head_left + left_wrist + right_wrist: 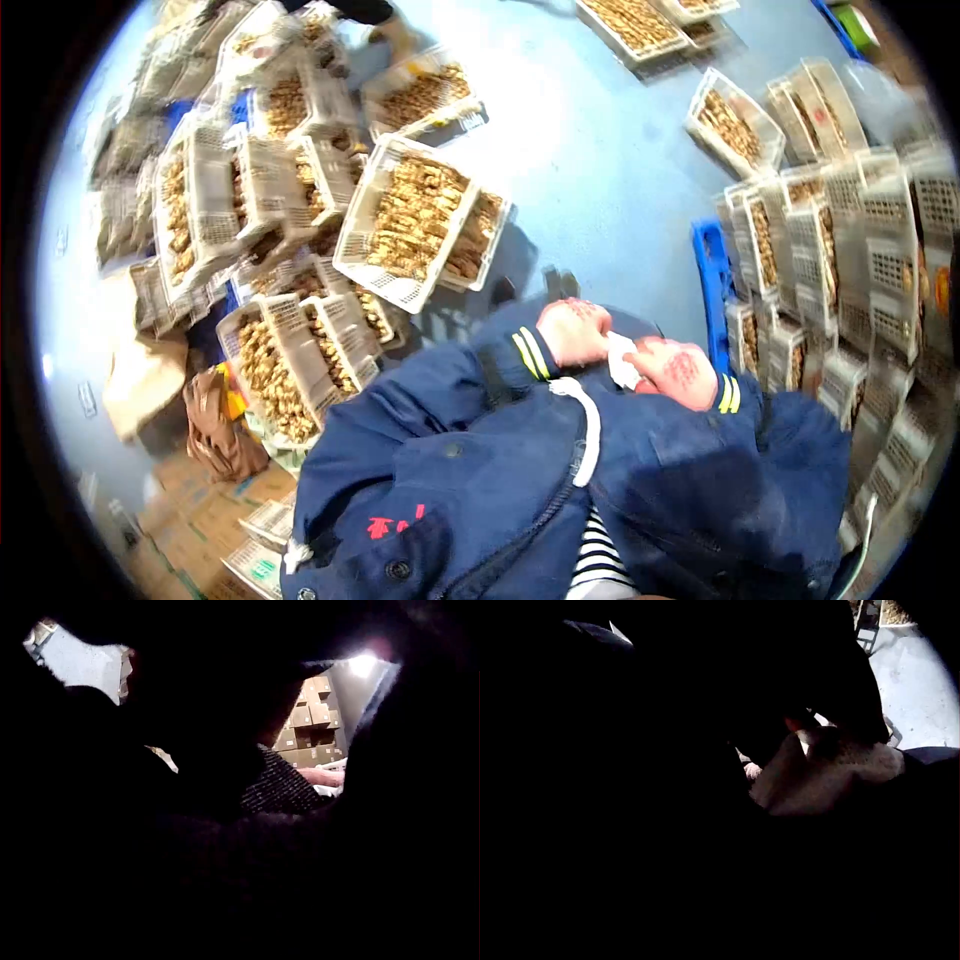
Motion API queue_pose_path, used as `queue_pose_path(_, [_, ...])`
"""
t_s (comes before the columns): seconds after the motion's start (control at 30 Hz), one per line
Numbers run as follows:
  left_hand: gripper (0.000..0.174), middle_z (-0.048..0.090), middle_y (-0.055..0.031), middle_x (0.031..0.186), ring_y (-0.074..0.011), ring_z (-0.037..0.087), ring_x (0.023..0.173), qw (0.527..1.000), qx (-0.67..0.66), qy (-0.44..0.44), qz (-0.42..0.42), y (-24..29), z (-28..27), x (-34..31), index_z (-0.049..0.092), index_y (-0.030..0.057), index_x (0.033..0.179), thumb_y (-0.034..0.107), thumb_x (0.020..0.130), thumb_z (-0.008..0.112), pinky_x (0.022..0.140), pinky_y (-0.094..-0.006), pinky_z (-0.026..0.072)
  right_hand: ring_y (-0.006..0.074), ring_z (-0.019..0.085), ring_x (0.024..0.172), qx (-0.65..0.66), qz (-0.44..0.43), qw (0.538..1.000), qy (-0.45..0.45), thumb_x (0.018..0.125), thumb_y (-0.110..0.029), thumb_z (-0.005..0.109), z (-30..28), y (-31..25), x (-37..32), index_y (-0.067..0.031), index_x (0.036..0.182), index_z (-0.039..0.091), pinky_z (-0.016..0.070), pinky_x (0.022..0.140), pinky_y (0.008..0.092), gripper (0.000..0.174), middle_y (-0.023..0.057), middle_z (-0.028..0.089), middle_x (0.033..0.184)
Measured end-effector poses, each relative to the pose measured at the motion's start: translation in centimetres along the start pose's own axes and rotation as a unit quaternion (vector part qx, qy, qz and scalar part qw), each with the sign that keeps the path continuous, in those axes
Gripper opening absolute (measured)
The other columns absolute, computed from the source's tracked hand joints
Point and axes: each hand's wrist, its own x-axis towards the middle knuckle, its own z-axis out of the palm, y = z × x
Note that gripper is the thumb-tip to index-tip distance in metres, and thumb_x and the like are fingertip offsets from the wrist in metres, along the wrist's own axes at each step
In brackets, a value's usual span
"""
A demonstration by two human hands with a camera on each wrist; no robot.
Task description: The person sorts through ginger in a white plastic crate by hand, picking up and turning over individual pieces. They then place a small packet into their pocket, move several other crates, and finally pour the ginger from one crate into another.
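In the head view both hands meet in front of the navy jacket [470,440]. A small crumpled white piece, like a tissue [622,361], sits between them. The left hand [573,332] grips its near edge with curled fingers, their tips hidden. From the other side the right hand [677,372] pinches it between thumb and fingers. Dark sleeve cloth blocks most of both wrist views; a strip of finger [322,777] shows in the left one, and part of the shadowed right hand [817,780] in the right one.
White plastic crates [410,225] of knobbly tan produce are stacked at the left, with more crates [840,235] at the right beside a blue pallet [712,290]. Blue floor [580,190] runs between the stacks. Another person's arm [395,35] shows at the top. Cardboard boxes [311,716] are piled up.
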Motion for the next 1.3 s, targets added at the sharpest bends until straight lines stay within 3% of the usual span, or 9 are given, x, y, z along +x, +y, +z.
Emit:
queue_pose_path(0.17, [0.024, 0.064, -0.0105, 0.075, -0.0268, 0.062, 0.074, 0.995, -0.051, 0.081, -0.002, 0.2, 0.9, -0.2, 0.063, 0.008, 0.078, 0.029, 0.069, 0.056, 0.066, -0.0358, 0.048, 0.0244, 0.06, 0.073, 0.066, -0.096, 0.993, 0.023, 0.077, -0.026, 0.059, -1.2, 1.2, 0.1, -0.0135, 0.102, 0.054, 0.047, 0.058, 0.0354, 0.029, 0.0073, 0.057, 0.086])
queue_pose_path(0.33, [0.025, 0.063, -0.0114, 0.077, -0.0276, 0.062, 0.076, 0.995, -0.04, 0.091, -0.011, 0.6, 1.0, 0.0, 0.062, 0.0073, 0.08, 0.03, 0.072, 0.054, 0.066, -0.0373, 0.0469, 0.0266, 0.06, 0.075, -0.08, 0.034, 0.995, 0.039, 0.073, -0.028, 0.06, -0.3, 0.0, 2.2, -0.0086, 0.1, 0.055, 0.0479, 0.06, 0.0376, 0.034, 0.0119, 0.057, 0.086])
queue_pose_path(0.5, [0.018, 0.062, -0.0099, 0.073, -0.0274, 0.061, 0.07, 0.98, -0.103, 0.169, -0.029, -0.2, 1.3, -1.0, 0.06, 0.0081, 0.074, 0.025, 0.069, 0.055, 0.062, -0.036, 0.0468, 0.0342, 0.055, 0.095, 0.071, 0.022, 0.996, -0.046, 0.073, -0.033, 0.066, -2.9, 0.5, 2.8, -0.0072, 0.126, 0.035, 0.0466, 0.073, 0.0414, 0.067, 0.0157, 0.055, 0.103])
queue_pose_path(0.63, [0.02, 0.061, -0.0105, 0.071, -0.028, 0.061, 0.07, 0.976, -0.1, 0.192, -0.022, -0.6, 1.5, -1.7, 0.059, 0.0063, 0.073, 0.025, 0.07, 0.056, 0.062, -0.037, 0.0466, 0.0352, 0.054, 0.097, 0.037, -0.003, 0.999, -0.007, 0.062, -0.016, 0.068, 0.3, 2.0, 4.3, -0.0018, 0.127, 0.033, 0.047, 0.076, 0.0401, 0.076, 0.0193, 0.05, 0.112])
queue_pose_path(0.93, [0.021, 0.062, -0.0109, 0.073, -0.0289, 0.061, 0.07, 0.959, -0.124, 0.254, -0.008, -4.5, -1.1, -4.5, 0.06, 0.0063, 0.076, 0.026, 0.072, 0.055, 0.062, -0.038, 0.0473, 0.036, 0.052, 0.101, 0.009, -0.01, 0.998, -0.062, 0.064, -0.014, 0.068, -1.3, -1.9, 10.5, -0.0021, 0.127, 0.035, 0.0453, 0.082, 0.0407, 0.072, 0.0192, 0.049, 0.115])
queue_pose_path(1.0, [0.021, 0.062, -0.011, 0.073, -0.0287, 0.062, 0.07, 0.964, -0.116, 0.24, 0.002, -5.9, -1.8, -5.0, 0.06, 0.0065, 0.077, 0.026, 0.072, 0.054, 0.063, -0.0381, 0.0473, 0.0351, 0.051, 0.102, -0.016, -0.038, 0.999, -0.006, 0.066, -0.017, 0.067, -0.5, -2.5, 12.4, -0.0023, 0.125, 0.038, 0.0446, 0.082, 0.0404, 0.068, 0.0187, 0.049, 0.114])
queue_pose_path(1.13, [0.021, 0.063, -0.0127, 0.074, -0.0286, 0.062, 0.071, 0.967, -0.125, 0.22, 0.016, -9.7, -1.9, -6.0, 0.062, 0.0068, 0.078, 0.025, 0.072, 0.053, 0.065, -0.0384, 0.0478, 0.0331, 0.054, 0.092, -0.033, -0.006, 0.996, -0.086, 0.069, -0.023, 0.064, 1.3, -4.4, 17.0, -0.0039, 0.109, 0.048, 0.0451, 0.077, 0.0408, 0.047, 0.0161, 0.054, 0.099])
queue_pose_path(1.2, [0.02, 0.063, -0.0124, 0.075, -0.0284, 0.062, 0.072, 0.971, -0.123, 0.207, 0.001, -11.1, -2.2, -6.9, 0.062, 0.0074, 0.077, 0.024, 0.072, 0.053, 0.065, -0.0383, 0.0478, 0.0331, 0.056, 0.088, -0.112, -0.01, 0.993, -0.021, 0.071, -0.024, 0.061, 2.4, -4.2, 19.5, -0.0073, 0.107, 0.051, 0.0464, 0.076, 0.0415, 0.041, 0.0159, 0.056, 0.095])
queue_pose_path(1.3, [0.019, 0.064, -0.0102, 0.076, -0.0269, 0.062, 0.074, 0.964, -0.18, 0.196, -0.012, -13.8, -3.3, -8.6, 0.064, 0.009, 0.076, 0.025, 0.072, 0.055, 0.066, -0.0368, 0.0478, 0.0341, 0.056, 0.094, -0.036, -0.05, 0.978, -0.202, 0.073, -0.026, 0.061, 1.4, -4.9, 22.6, -0.0075, 0.106, 0.053, 0.0472, 0.078, 0.041, 0.039, 0.0156, 0.056, 0.103])
